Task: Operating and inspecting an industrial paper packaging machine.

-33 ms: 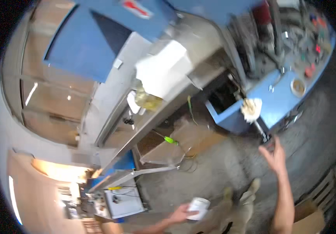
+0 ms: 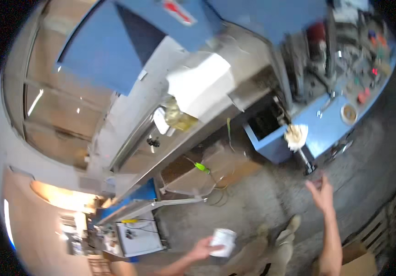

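In my left hand, low in the view, is a white cylindrical cup, gripped from its left side with my thumb across it. My right hand is raised at the right with its thumb and fingers apart and nothing in them. Just above its fingertips is the black end of a short metal rod, a small gap away. At the rod's other end a crumpled pale wad sits against the corner of a blue machine. Motion blurs its details.
A round dish and scattered small parts lie on the machine's blue top. A long grey bench rail carries white paper and a yellowish bag. Below are a bright green tool and cables. A cardboard box stands at lower right.
My right hand now sits slightly lower, with a gap between it and the rod's black end. My left hand and the cup have shifted slightly left. The whole view has turned a little.
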{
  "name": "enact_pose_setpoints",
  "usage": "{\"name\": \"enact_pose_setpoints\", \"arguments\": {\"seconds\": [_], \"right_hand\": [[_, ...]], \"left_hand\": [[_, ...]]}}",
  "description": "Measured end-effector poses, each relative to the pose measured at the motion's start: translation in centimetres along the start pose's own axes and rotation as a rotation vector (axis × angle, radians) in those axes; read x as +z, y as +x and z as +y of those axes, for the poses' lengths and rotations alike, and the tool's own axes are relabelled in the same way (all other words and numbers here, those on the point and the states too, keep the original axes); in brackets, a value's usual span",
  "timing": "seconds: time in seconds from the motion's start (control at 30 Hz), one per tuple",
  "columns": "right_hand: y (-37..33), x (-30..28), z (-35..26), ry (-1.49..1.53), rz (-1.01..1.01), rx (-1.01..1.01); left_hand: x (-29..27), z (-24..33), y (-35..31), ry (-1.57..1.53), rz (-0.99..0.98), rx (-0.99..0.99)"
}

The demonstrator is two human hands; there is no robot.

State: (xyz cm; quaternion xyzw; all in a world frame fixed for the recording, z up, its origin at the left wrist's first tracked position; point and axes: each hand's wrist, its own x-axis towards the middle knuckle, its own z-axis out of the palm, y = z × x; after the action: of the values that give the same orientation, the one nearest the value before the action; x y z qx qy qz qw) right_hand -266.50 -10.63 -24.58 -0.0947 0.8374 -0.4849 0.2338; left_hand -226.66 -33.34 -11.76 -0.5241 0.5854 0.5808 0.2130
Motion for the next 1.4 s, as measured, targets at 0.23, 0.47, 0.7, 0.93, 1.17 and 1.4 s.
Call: {"name": "enact_pose_setpoints", "arguments": {"seconds": [0.23,0.47,0.7,0.93,1.17,1.4], "right_hand": [[-12.6,-4.2,14.2,-0.216,-0.191,0.158],[-24.4,-8.2,16.8,-0.263,-0.328,0.516],[-32.3,-7.7,8.1,-0.460,-0.254,0.242],[-34.9,-0.3,-11.6,-0.152,0.080,0.429],[-30.1,-0.1,-11.3,-0.333,0.037,0.263],[-24.5,2.1,-18.5,-0.232,-0.053,0.289]], "left_hand": [[-24.6,14.1,-8.3,-0.369,0.659,0.686],[-45.4,30.6,-4.1,-0.724,0.415,1.276],[-53.8,44.4,-1.5,-0.548,0.413,1.344],[-55.6,47.7,1.2,-0.537,0.265,1.373],[-51.8,47.7,1.7,-0.596,0.174,1.383],[-40.1,47.0,-0.4,-0.259,0.233,1.458]]}}
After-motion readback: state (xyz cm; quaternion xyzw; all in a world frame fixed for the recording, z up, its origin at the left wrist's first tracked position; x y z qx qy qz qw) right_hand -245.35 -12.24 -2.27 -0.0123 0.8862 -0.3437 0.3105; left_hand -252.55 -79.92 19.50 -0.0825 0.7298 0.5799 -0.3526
